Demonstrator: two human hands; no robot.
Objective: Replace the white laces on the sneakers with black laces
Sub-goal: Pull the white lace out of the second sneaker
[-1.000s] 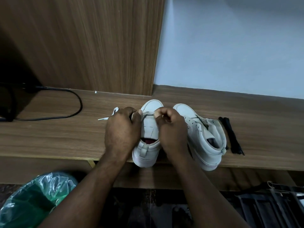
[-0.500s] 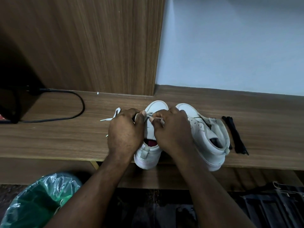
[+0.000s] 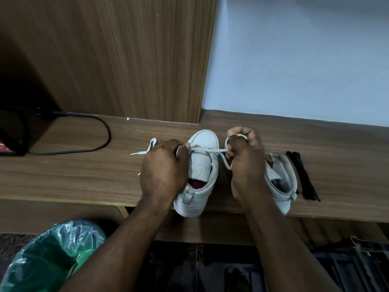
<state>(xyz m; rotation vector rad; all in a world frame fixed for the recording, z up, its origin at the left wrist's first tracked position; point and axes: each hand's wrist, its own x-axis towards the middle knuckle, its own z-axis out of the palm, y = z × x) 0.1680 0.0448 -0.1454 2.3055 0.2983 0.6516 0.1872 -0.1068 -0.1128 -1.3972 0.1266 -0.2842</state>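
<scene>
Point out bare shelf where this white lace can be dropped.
The shelf is bare in front of the black cable, left of the white lace ends, and along the wall behind the black laces. It is crowded around the sneakers.

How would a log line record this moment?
phase: unlacing | left hand: grips white sneaker | right hand: grips white lace, taut | black laces: lying unused

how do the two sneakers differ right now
The left sneaker is held by the left hand, its white lace stretched to the right hand; the right sneaker is not gripped. The left sneaker points roughly straight away; the right sneaker sits angled, heel out to the right. The left sneaker is in plain view; the right sneaker is partly hidden behind the right hand. Both are white high-tops on the wooden shelf.
</scene>
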